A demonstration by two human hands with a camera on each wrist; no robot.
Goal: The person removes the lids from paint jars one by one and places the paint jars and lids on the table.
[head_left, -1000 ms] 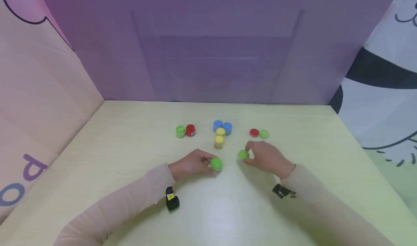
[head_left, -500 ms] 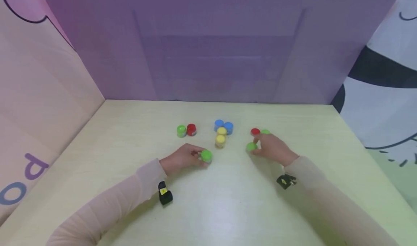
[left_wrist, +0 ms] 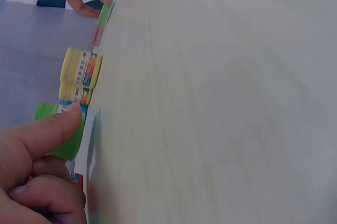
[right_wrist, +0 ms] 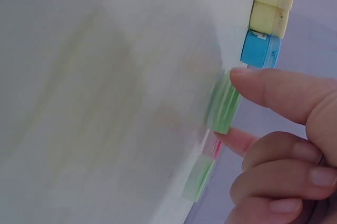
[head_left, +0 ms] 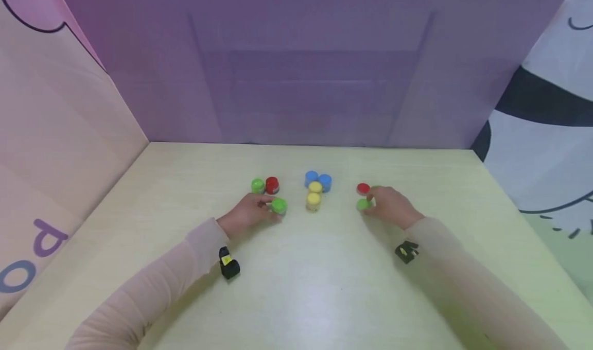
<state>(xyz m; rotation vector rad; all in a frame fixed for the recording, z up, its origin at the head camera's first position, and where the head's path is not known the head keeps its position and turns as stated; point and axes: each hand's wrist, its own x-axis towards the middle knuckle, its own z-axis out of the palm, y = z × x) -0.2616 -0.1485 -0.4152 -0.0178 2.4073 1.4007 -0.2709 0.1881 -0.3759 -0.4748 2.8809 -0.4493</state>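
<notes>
My left hand grips a small green jar between thumb and fingers, just in front of a red jar and a second green jar. The held jar's side shows by the thumb in the left wrist view. At the right, my right hand pinches the rim of a flat green lid between thumb and a finger, low at the table surface. Beyond it lie a red lid and another green lid, which the hand mostly covers in the head view.
Two yellow jars and two blue jars cluster between the hands, towards the back of the pale table. A purple panel rises along the rear edge. Printed sheets flank the sides.
The left hand has carried the green jar leftward and away from me, up to the red and green jars. The right hand has moved the green lid rightward and back, near the other lids.
</notes>
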